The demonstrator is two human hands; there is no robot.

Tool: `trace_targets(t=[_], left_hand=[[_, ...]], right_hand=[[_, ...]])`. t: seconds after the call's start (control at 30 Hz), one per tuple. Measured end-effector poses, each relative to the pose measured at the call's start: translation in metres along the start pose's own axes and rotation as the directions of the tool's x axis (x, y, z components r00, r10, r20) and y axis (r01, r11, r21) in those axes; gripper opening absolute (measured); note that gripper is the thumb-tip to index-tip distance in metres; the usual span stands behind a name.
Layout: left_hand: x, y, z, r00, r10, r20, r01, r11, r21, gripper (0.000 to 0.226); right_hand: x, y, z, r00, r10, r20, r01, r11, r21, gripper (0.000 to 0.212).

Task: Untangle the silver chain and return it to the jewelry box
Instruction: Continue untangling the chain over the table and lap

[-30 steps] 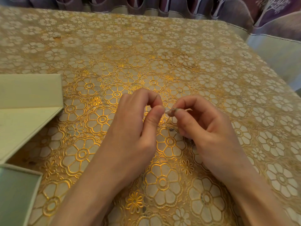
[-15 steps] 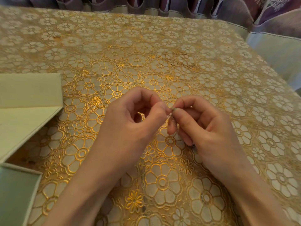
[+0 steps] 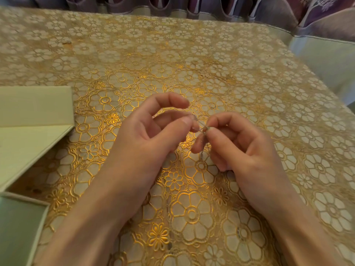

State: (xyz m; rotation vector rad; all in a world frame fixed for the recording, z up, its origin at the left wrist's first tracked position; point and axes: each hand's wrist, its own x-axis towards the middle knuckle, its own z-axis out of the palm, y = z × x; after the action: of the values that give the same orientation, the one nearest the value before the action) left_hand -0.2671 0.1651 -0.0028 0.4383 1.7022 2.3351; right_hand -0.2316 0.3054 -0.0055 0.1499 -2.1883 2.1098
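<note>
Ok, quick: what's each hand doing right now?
Left hand: fingers pinch the silver chain.
Right hand: fingers pinch the same chain at the knot; a short end dangles below.

home dining room, gold floral tablecloth (image 3: 192, 60), covered chairs (image 3: 278, 14)

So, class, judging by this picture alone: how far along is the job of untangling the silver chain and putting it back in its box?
Done: the chain is out of the pale green jewelry box, which lies open at the table's left edge. In hand: the left hand and right hand each pinch the chain above the gold floral tablecloth, a short length dangling below. Left: whether it is free of knots is too small to tell; returning it to the box remains.
</note>
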Motion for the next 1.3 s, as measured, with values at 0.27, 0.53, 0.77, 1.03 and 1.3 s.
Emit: trace_targets(t=[0.27,0.53,0.77,1.03,1.3], left_hand=[[0.0013,0.0014,0.0012,0.998,-0.063,-0.003,0.061,0.975,-0.213,0.021],[0.0008,0.0037,0.003,0.996,-0.025,-0.091,0.014,0.993,-0.117,0.023],[-0.0001,0.003,0.0048,0.996,0.006,-0.09,-0.015,0.995,-0.1,0.02],[0.0002,0.0012,0.0069,0.989,0.058,-0.137,-0.065,0.997,-0.048,0.017],[0.0017,-0.0032,0.006,0.973,0.144,-0.178,-0.127,0.987,0.099,0.016]], right_hand=[[0.0001,-0.0025,0.0009,0.999,-0.033,0.018,0.032,0.999,0.037,0.006],[-0.0005,-0.0004,-0.0002,1.0,-0.021,0.009,0.022,0.999,-0.024,0.006],[-0.001,-0.0014,0.0006,0.999,-0.018,0.034,0.02,0.999,-0.045,0.007],[-0.0006,-0.0004,0.0005,0.998,-0.02,0.057,0.025,0.997,-0.075,0.006],[-0.0001,0.0039,0.0005,0.996,-0.054,0.068,0.063,0.989,-0.133,0.007]])
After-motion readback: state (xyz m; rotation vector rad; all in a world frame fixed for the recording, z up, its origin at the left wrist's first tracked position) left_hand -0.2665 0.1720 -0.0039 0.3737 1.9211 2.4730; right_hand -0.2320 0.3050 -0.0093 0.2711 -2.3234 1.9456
